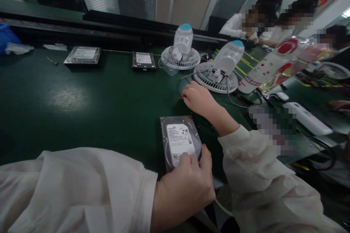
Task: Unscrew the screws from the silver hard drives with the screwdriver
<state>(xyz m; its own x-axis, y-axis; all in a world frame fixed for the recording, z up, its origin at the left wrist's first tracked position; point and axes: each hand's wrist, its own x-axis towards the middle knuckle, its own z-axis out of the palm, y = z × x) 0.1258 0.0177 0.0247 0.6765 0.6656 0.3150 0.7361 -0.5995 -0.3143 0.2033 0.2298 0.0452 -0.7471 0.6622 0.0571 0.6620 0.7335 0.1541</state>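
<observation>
A silver hard drive point(178, 125) with a white printed label lies on the green table at its near side. My left hand point(186, 185) is closed on the drive's near end, its fingers over the label and along the right edge. Beyond the drive, my right hand point(198, 100) is held low over the table with its fingers pinched together. A tiny metallic bit shows at those fingertips, too small to name. Two more drives stand further back, a larger hard drive point(83, 55) at the left and a smaller hard drive point(143, 60) near the middle.
Two white fans point(182, 58) point(216, 76) rest face down at the back. Right of them are a tall white bottle point(264, 67), cables, a white mouse point(279, 96) and a long white device point(307, 118). A small metal piece point(52, 61) lies far left. People sit at the back right.
</observation>
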